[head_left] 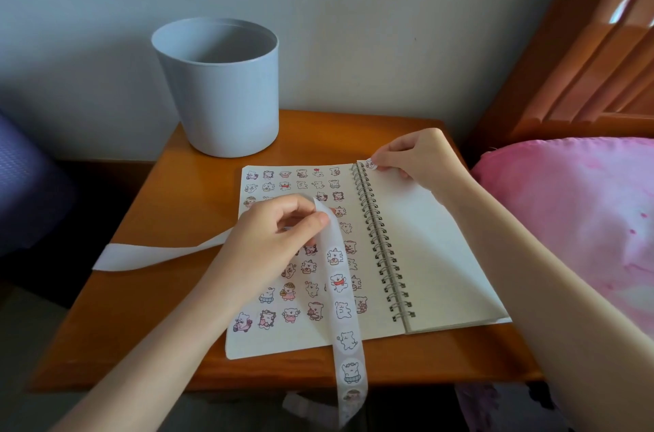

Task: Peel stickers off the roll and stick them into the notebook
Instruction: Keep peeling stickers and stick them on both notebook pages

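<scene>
Likely bedroom: headboard [580,52], pillow [573,205], nightstand [170,205]

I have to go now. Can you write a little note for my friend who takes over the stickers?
The left hand pinches the sticker strip, which runs down over the left page and off the table front edge.
The right hand pinches one peeled sticker at the top inner corner of the right page.
Done: rows of stickers cover the left page.
Left: press this sticker down, then fill the blank right page.
</scene>
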`<control>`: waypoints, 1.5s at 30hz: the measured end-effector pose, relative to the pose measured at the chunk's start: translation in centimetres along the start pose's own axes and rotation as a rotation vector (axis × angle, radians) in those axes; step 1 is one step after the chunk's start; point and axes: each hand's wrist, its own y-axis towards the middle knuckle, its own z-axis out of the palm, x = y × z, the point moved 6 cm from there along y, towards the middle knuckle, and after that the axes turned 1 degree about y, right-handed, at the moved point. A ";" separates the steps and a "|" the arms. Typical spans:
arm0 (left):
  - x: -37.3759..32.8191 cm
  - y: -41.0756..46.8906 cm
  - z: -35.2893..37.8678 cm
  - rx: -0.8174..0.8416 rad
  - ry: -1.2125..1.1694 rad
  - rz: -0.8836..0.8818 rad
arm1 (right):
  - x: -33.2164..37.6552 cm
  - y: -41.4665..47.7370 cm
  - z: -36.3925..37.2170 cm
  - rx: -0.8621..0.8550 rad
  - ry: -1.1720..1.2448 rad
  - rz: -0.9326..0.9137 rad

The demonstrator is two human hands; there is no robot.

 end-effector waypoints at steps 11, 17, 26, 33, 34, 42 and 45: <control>0.0 0.1 0.0 -0.002 0.003 -0.004 | -0.1 -0.2 -0.2 -0.006 0.023 0.019; -0.1 0.0 0.0 0.001 -0.003 -0.004 | 0.0 -0.3 -0.1 -0.004 0.022 -0.003; -0.1 -0.1 0.1 -0.001 -0.004 -0.006 | 0.1 -0.3 0.0 -0.008 -0.004 0.001; -0.2 -0.1 0.0 -0.006 -0.001 -0.005 | 0.0 -0.2 0.4 -0.037 -0.034 -0.013; -0.2 -0.1 0.0 -0.005 -0.002 -0.004 | 0.0 -0.1 0.3 -0.045 -0.028 -0.018; -0.1 -0.1 0.0 -0.004 -0.001 -0.008 | -0.4 0.0 0.1 -0.082 0.014 -0.012; -0.2 -0.1 0.0 -0.004 -0.004 -0.006 | -0.4 -0.1 0.3 -0.070 -0.004 -0.017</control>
